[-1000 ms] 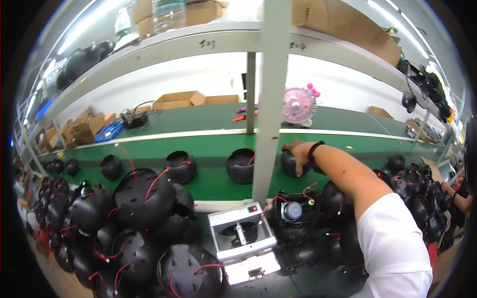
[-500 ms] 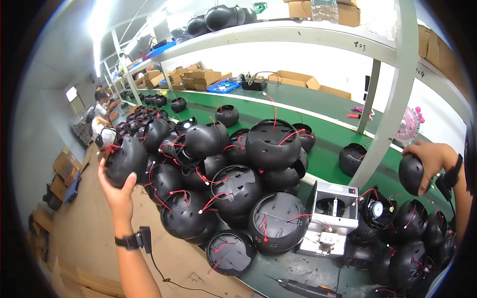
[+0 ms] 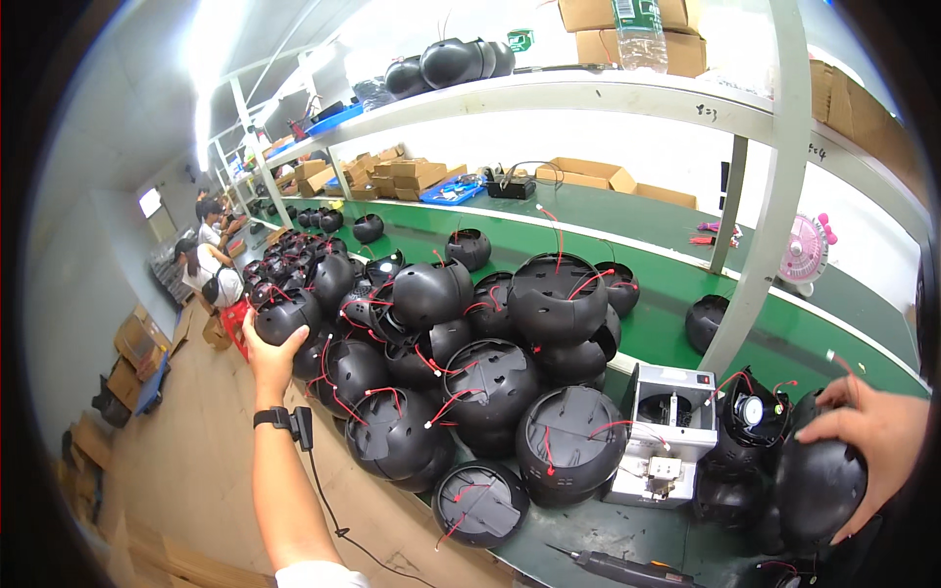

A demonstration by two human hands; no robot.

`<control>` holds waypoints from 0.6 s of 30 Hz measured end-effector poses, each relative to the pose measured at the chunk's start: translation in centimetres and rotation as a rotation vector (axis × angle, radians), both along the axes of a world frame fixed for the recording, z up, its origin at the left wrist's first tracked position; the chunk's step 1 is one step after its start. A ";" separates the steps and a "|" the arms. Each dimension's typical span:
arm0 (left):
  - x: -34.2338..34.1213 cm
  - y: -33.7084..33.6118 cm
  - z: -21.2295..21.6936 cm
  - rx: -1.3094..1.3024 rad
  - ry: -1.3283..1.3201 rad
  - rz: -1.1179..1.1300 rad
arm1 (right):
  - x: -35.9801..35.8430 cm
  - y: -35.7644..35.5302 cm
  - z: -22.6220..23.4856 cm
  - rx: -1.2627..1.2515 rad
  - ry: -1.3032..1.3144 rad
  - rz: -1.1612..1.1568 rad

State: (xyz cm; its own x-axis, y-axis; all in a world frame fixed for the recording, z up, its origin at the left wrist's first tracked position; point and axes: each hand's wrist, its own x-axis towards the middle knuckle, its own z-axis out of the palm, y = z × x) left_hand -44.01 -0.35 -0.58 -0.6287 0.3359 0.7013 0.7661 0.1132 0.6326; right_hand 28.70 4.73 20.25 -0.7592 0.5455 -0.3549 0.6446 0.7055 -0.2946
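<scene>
At the left end of the pile, my left hand (image 3: 271,355) is closed on a rounded black plastic shell (image 3: 287,316) with a red wire at its top. My right hand (image 3: 879,443) grips another black shell (image 3: 819,485) at the right, fingers spread over its top and side, above other shells. A white-tipped red wire stands up behind that hand. Between my hands, several black shells with red wires lie stacked; one open-topped shell (image 3: 559,304) tops the heap. A grey metal box fixture (image 3: 676,397) stands beside a shell showing a round silver part (image 3: 749,410).
A power screwdriver (image 3: 627,568) lies at the bench's front edge. A metal shelf post (image 3: 760,225) rises behind the fixture, near a pink fan (image 3: 804,250). The green conveyor (image 3: 647,318) runs behind the pile. A cable hangs from my left wrist strap (image 3: 277,418). People sit far left.
The left shell has moved from the air above the aisle in toward the pile. My right hand has come down with its shell onto the right-hand group. The view has shifted.
</scene>
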 end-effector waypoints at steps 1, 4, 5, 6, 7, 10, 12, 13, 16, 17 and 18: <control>0.0 0.1 -0.1 0.015 -0.025 -0.031 | 0.7 -0.4 -2.4 0.379 -0.043 0.150; -1.0 0.0 0.1 0.039 -0.043 -0.109 | 1.3 -1.8 -4.1 0.235 -0.052 -0.005; -1.3 0.1 0.1 0.050 -0.058 -0.146 | 1.0 -2.2 -4.2 0.232 -0.083 0.013; -1.5 0.1 0.1 0.077 -0.101 -0.202 | 0.7 -2.5 -4.3 0.225 -0.112 0.032; -2.0 0.1 -0.1 0.075 -0.099 -0.206 | 0.5 -2.9 -4.5 0.224 -0.110 0.027; -3.2 0.6 -1.4 0.076 -0.131 -0.218 | 0.6 -3.5 -5.7 0.173 0.011 0.089; -3.3 0.2 -1.6 0.070 -0.122 -0.228 | 0.6 -3.9 -5.5 0.048 0.067 0.056; -3.2 -0.5 -1.4 0.061 -0.112 -0.221 | 0.5 -3.7 -5.6 -0.082 0.125 0.040; -2.8 -1.1 -1.5 0.050 -0.090 -0.235 | 0.8 -3.9 -6.7 -0.114 0.138 0.049; -2.7 -1.3 -1.5 0.041 -0.073 -0.234 | 0.9 -4.0 -7.0 -0.096 0.153 0.080; -2.6 -1.7 -1.6 0.033 -0.059 -0.222 | 1.1 -4.1 -7.1 -0.096 0.156 0.083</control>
State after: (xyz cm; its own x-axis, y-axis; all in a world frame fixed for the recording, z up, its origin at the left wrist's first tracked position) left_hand -46.60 -2.00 -2.15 -0.5826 0.4479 0.6783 0.7312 -0.0757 0.6780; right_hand 29.83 0.60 13.16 -0.8498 0.4483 -0.2772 0.5270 0.7178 -0.4549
